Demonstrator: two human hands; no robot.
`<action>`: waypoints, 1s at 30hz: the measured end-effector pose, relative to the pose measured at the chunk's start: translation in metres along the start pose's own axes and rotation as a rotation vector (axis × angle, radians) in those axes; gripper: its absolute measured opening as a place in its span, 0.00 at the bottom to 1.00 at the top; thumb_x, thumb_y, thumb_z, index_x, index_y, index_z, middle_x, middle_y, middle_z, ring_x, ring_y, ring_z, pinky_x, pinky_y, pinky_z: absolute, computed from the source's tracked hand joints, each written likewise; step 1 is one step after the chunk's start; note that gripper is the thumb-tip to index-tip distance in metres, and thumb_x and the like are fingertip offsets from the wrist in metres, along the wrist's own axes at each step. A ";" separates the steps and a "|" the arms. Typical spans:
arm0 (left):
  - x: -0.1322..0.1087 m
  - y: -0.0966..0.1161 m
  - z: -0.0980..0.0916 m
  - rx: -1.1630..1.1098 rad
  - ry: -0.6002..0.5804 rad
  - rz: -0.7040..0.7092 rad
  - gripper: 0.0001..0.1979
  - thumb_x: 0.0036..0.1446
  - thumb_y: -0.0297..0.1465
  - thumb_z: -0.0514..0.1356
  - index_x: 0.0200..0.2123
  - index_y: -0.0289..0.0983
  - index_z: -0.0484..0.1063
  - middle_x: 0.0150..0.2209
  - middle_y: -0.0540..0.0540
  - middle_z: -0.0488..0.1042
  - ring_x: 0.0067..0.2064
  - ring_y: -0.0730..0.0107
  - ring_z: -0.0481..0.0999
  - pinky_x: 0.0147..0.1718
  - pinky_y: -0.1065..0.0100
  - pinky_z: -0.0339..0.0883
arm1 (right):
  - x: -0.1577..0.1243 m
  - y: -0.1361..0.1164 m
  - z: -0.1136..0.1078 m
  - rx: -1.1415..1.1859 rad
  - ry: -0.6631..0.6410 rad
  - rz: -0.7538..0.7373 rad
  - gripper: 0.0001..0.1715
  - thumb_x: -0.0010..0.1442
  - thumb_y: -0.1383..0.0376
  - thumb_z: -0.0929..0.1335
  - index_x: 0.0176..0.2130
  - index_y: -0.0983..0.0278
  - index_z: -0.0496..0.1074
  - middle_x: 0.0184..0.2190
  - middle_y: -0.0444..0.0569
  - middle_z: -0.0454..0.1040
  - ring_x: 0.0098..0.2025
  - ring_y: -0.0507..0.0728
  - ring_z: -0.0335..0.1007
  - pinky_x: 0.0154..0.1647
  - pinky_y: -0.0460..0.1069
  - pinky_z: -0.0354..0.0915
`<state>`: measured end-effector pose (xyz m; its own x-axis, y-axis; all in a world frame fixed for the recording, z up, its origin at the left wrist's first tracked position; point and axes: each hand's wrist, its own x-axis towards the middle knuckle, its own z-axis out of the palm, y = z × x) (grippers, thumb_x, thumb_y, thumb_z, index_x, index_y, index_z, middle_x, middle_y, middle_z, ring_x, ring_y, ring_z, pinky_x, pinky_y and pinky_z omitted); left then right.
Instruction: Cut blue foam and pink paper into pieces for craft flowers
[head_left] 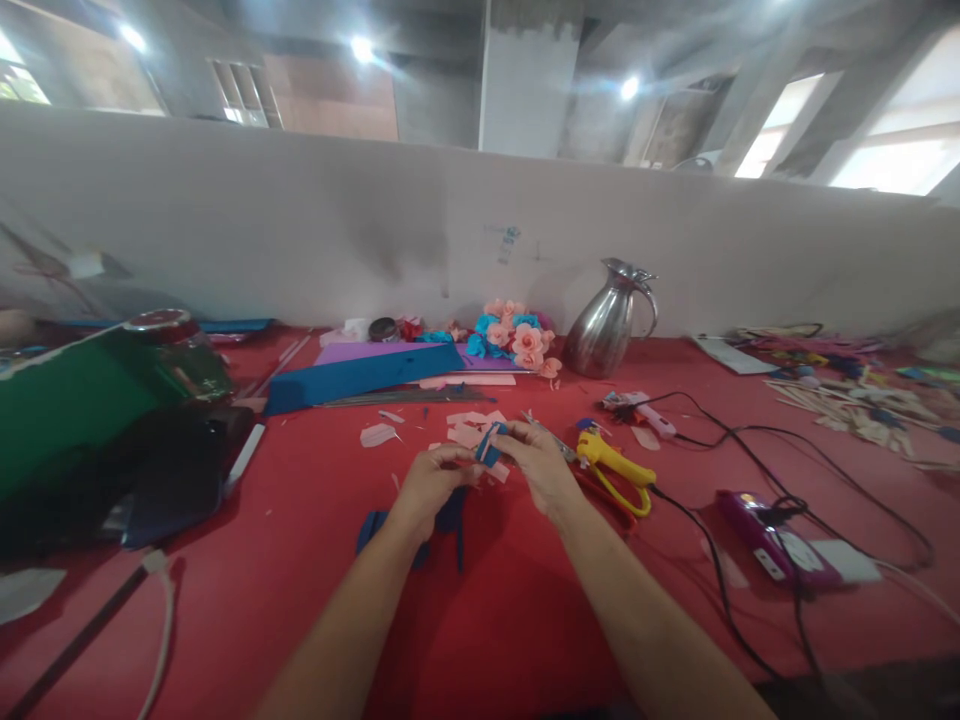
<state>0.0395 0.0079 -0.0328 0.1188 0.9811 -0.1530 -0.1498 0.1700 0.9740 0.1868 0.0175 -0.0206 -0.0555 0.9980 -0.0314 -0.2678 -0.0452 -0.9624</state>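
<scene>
A small blue piece with a pink strip on it (490, 445) is pinched between my two hands, above the middle of the red table. My left hand (435, 487) grips its lower left side with fingers closed. From the upper right, my right hand (536, 460) holds it between thumb and fingers. Pink paper petals (466, 430) lie scattered just behind the hands. Dark blue pieces (450, 512) rest on the table under my left hand and wrist, partly hidden by them.
A yellow glue gun (616, 465) with a black cable lies right of my right hand, near scissors. Behind stand a metal jug (606, 325) and paper flowers (517, 335). A purple power strip (780, 540) is at the right, a green sheet (67, 410) at the left.
</scene>
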 end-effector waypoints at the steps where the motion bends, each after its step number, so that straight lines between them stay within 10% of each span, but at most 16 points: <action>1: 0.000 0.001 -0.001 0.000 -0.024 -0.014 0.10 0.33 0.30 0.70 0.24 0.35 0.77 0.24 0.49 0.76 0.25 0.71 0.72 0.32 0.69 0.64 | 0.000 0.000 -0.001 0.005 -0.006 -0.004 0.09 0.41 0.61 0.73 0.24 0.64 0.75 0.22 0.43 0.74 0.27 0.52 0.67 0.34 0.47 0.62; 30: -0.001 0.005 -0.003 -0.068 -0.164 -0.076 0.09 0.37 0.31 0.70 0.25 0.34 0.79 0.25 0.46 0.76 0.26 0.75 0.70 0.29 0.73 0.62 | -0.004 -0.007 0.001 -0.006 -0.104 0.032 0.09 0.40 0.61 0.73 0.25 0.64 0.75 0.24 0.43 0.74 0.28 0.51 0.67 0.36 0.47 0.62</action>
<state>0.0359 0.0076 -0.0278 0.2901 0.9377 -0.1913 -0.1997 0.2548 0.9462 0.1874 0.0139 -0.0138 -0.1633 0.9860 -0.0348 -0.2590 -0.0768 -0.9628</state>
